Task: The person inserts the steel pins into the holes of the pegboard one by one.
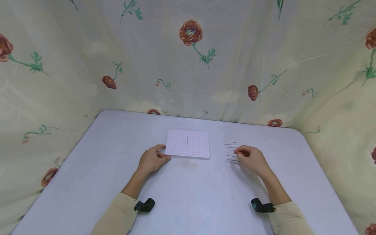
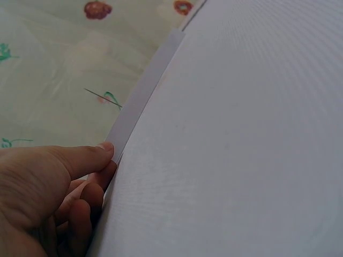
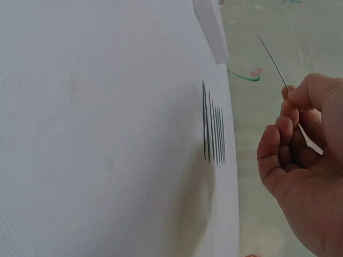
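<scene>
Right hand [image 1: 252, 160] pinches a needle [image 3: 274, 63] — left hand [image 1: 151, 160] apparently grips a board [image 1: 198, 146].

The left hand [image 2: 48, 187] grips a white board [image 2: 142, 93] on a white surface [image 2: 230, 139]; a needle [image 2: 103, 98] juts from the board before flowered cloth [image 2: 53, 85].

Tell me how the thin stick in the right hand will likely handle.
Probably stiff: the stick juts straight from the right hand without visible sagging. Likely light, since it is very thin and held in just a pinch. Laid down, it might roll when pushed, being so straight and slender.
</scene>
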`<state>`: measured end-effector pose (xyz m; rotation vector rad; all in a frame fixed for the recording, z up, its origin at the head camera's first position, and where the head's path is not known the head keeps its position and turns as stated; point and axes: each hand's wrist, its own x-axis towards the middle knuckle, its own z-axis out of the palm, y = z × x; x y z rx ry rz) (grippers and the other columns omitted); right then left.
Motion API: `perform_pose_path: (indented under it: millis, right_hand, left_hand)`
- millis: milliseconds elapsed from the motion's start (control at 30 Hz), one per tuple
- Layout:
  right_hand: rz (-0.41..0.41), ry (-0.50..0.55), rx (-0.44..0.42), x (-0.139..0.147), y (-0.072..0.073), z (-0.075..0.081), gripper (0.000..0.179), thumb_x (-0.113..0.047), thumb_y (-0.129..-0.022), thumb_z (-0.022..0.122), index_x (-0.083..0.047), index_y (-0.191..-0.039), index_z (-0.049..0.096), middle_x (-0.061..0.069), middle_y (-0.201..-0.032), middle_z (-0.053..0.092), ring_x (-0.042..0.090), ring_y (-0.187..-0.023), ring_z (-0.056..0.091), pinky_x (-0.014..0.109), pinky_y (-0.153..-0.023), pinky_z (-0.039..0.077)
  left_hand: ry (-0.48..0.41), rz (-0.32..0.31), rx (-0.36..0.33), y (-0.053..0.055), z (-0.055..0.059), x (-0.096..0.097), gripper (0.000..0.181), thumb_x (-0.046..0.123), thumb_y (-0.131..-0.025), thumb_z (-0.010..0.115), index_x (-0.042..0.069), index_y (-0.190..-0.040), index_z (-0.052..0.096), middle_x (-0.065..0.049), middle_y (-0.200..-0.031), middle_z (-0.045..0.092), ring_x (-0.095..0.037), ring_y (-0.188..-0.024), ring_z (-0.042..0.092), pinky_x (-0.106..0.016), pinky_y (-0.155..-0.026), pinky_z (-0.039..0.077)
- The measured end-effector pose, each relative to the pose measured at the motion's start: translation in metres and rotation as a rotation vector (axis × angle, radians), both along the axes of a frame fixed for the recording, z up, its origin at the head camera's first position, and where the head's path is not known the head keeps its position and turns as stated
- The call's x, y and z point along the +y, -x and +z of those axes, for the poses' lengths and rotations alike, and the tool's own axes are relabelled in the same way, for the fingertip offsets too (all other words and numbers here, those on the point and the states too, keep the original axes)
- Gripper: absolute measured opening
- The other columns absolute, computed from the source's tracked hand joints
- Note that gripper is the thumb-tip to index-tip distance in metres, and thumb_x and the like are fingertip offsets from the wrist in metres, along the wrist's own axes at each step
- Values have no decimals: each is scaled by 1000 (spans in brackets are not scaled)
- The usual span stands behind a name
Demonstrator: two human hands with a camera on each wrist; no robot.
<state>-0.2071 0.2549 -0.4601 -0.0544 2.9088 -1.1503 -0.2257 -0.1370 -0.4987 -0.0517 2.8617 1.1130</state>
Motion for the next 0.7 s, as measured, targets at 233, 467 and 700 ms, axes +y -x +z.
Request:
perform_pose_path:
  millis: [233, 467, 700]
  right_hand:
    - [23, 59, -45, -3, 1, 0, 28, -29, -103, 58, -4, -112, 69, 14, -105, 71, 19, -88, 56, 28, -73, 47]
    - [-23, 164, -125, -7, 4, 3, 32, -35, -105, 56, -5, -114, 63, 18, -117, 68, 22, -99, 60, 30, -81, 48]
    - [-100, 297, -122, -14, 9, 5, 28, -28, -103, 60, -1, -110, 61, 20, -125, 70, 9, -96, 70, 24, -88, 56]
  left_hand:
    - [0, 1, -5, -1, 1, 1, 60, 34, -87, 80, 14, -140, 61, -2, -91, 78, -18, -78, 65, -31, -68, 44]
    - [4, -2, 0, -1, 1, 0, 60, 34, -87, 80, 13, -140, 61, -3, -92, 78, -18, -79, 66, -30, -67, 45]
    - [-5, 0, -8, -2, 4, 0, 59, 34, -88, 79, 13, -141, 61, -3, -92, 78, -18, -78, 66, -30, -67, 44]
